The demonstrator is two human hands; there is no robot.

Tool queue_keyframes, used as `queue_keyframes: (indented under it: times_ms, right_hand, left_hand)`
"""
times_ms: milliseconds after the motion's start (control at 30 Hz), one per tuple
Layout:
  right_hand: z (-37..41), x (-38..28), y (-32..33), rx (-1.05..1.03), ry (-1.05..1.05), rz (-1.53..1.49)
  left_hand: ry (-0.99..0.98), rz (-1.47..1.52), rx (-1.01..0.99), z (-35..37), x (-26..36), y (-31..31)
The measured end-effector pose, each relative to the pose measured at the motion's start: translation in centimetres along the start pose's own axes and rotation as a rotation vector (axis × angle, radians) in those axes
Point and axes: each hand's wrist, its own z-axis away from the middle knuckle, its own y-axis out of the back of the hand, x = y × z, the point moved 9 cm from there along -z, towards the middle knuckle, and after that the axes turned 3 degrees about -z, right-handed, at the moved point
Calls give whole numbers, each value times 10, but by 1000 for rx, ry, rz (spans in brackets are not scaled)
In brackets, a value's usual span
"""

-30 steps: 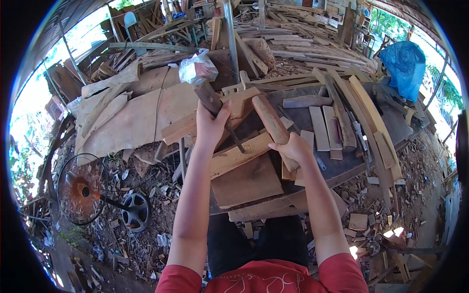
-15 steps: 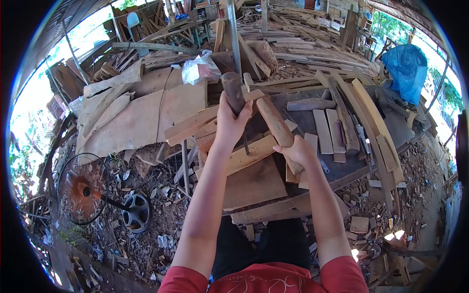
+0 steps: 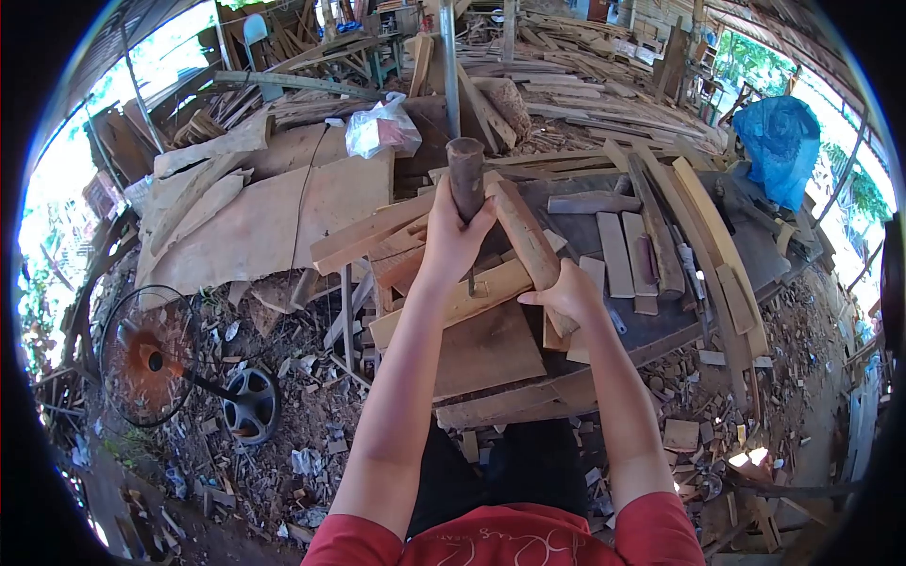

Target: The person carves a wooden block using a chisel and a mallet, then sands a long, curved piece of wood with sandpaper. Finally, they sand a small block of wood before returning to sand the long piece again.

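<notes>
My left hand [image 3: 447, 241] is wrapped round the thick wooden handle of a chisel [image 3: 466, 177], which stands nearly upright. Its thin blade points down to a small rectangular cut [image 3: 481, 286] in a light wooden piece [image 3: 444, 314]; whether the tip touches the wood is hard to see. In my right hand [image 3: 570, 292] is a stout wooden mallet [image 3: 525, 234], tilted, its far end just right of the chisel handle. Under the light piece lie a brown board [image 3: 489, 354] and another wooden bar [image 3: 368, 234] further back.
Several wood strips [image 3: 618, 255] and a long curved plank [image 3: 722, 250] lie on the dark worktop [image 3: 651, 335] to the right. A plastic bag [image 3: 382, 130] rests on a sheet of board [image 3: 255, 222]. A fan [image 3: 156, 361] stands at left on ground littered with offcuts.
The chisel handle has come slightly right and stands more upright. The mallet's far end has risen a little beside it. My view has shifted slightly, so the surroundings sit further left.
</notes>
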Motion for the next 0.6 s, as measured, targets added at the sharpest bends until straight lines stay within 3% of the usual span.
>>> queue_keyframes:
  times_ms: [200, 267, 300, 333, 400, 533, 600]
  right_hand:
    - [-16, 29, 16, -10, 169, -210]
    - [1, 16, 56, 67, 269, -463]
    - [20, 2, 88, 281, 295, -462]
    - [24, -2, 99, 282, 297, -456]
    - [24, -7, 130, 321, 347, -822]
    - [47, -48, 168, 194, 470, -1031]
    - [65, -84, 173, 112, 523, -76]
  left_hand:
    - [-63, -77, -11, 6, 18, -2]
    - [-82, -70, -2, 9, 27, -4]
    - [-59, -84, -4, 11, 35, -6]
    - [-34, -102, -9, 12, 38, -6]
    - [-65, -104, -6, 13, 38, -9]
    - [-74, -184, -10, 13, 38, -8]
    - [-54, -175, -24, 15, 41, -6]
